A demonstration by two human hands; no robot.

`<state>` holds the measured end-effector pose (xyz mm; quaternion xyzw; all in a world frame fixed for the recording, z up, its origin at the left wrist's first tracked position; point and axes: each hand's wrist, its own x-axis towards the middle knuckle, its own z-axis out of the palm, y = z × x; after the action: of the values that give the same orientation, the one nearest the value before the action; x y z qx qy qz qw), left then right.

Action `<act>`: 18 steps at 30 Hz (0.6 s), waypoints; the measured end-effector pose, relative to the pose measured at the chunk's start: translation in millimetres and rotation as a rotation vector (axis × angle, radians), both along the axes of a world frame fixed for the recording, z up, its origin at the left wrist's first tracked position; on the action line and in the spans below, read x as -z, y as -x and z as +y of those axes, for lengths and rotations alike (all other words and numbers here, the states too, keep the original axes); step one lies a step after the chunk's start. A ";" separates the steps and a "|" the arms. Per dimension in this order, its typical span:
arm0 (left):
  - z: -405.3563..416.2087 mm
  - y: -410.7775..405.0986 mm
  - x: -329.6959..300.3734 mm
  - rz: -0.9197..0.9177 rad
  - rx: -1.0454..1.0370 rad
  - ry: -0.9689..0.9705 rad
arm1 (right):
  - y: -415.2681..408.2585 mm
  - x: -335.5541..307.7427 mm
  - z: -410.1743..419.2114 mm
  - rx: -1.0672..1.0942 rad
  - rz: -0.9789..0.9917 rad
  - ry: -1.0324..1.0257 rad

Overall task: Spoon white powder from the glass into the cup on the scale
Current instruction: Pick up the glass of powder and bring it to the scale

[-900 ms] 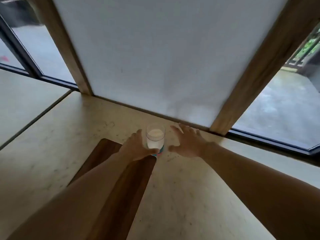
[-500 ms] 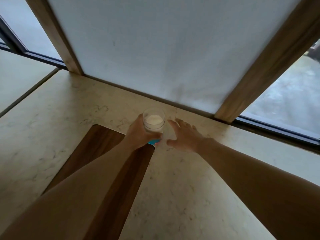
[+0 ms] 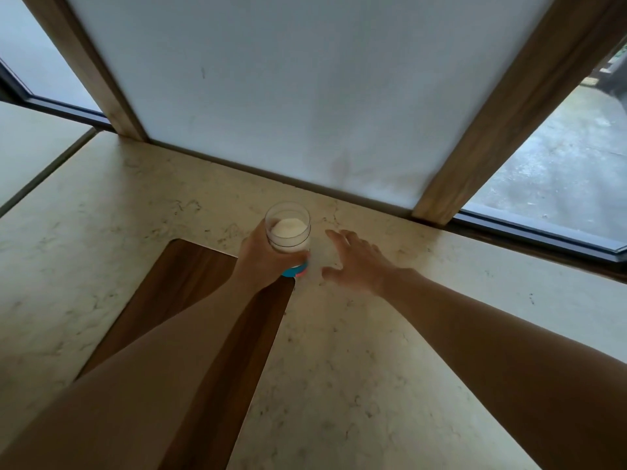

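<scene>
A clear glass holding white powder is gripped in my left hand, which wraps around its lower part. Under the glass peeks a blue and red object; what it is I cannot tell. My right hand hovers just right of the glass with fingers spread, holding nothing and not touching the glass. No cup, scale or spoon shows in the head view.
A pale marble counter runs under both arms. A dark wooden board lies on it below my left forearm. A white panel between wooden posts stands behind the counter, with windows on both sides.
My left hand closed fully around the glass and lifted it slightly. My right hand drew a little away from it to the right. The head camera tilted.
</scene>
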<state>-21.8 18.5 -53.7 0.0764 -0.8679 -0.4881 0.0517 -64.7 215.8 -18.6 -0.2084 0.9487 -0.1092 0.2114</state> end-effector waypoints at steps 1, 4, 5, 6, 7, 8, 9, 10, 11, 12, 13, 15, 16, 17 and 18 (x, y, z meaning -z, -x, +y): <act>2.3 -3.1 -2.4 0.009 -0.001 -0.005 | -2.7 -4.8 3.8 0.017 0.002 0.018; 4.6 -10.1 -5.4 0.020 0.004 -0.015 | -8.7 -12.7 9.1 0.038 -0.001 0.054; 6.8 -13.3 -9.6 0.025 0.011 -0.012 | -12.5 -17.1 12.2 0.043 0.000 0.062; 9.0 -15.5 -13.6 0.030 0.022 -0.010 | -15.4 -20.8 14.5 0.048 -0.001 0.068; 11.5 -18.6 -19.5 0.038 0.036 -0.007 | -19.3 -25.6 16.9 0.052 0.003 0.074; 14.0 -21.8 -25.2 0.045 0.051 -0.005 | -24.3 -30.5 19.4 0.052 0.009 0.079; 16.6 -24.4 -30.4 0.052 0.065 -0.002 | -28.5 -34.9 21.4 0.053 0.016 0.082; 19.9 -28.5 -35.9 0.059 0.077 0.001 | -34.8 -40.3 24.5 0.057 0.018 0.083; 22.6 -32.0 -40.5 0.068 0.081 0.007 | -39.8 -44.3 27.3 0.061 0.018 0.086; 25.3 -35.6 -45.1 0.076 0.076 0.011 | -44.5 -48.0 30.6 0.064 0.016 0.088; 29.5 -41.8 -51.1 0.085 0.071 0.016 | -51.1 -52.7 34.9 0.070 0.015 0.092; 38.8 -54.7 -61.6 0.088 0.060 0.017 | -60.8 -61.8 43.1 0.076 0.010 0.097; 44.0 -62.0 -66.3 0.086 0.053 0.016 | -65.7 -66.4 46.9 0.083 0.010 0.102; 48.5 -68.7 -70.5 0.088 0.043 0.016 | -69.6 -70.2 50.2 0.089 0.015 0.109; 53.5 -78.4 -75.2 0.093 0.040 0.015 | -78.1 -75.0 54.8 0.097 0.020 0.116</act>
<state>56.6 71.9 21.4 0.0358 -0.8696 -0.4855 0.0825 13.5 270.6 56.4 -0.1750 0.9518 -0.1721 0.1838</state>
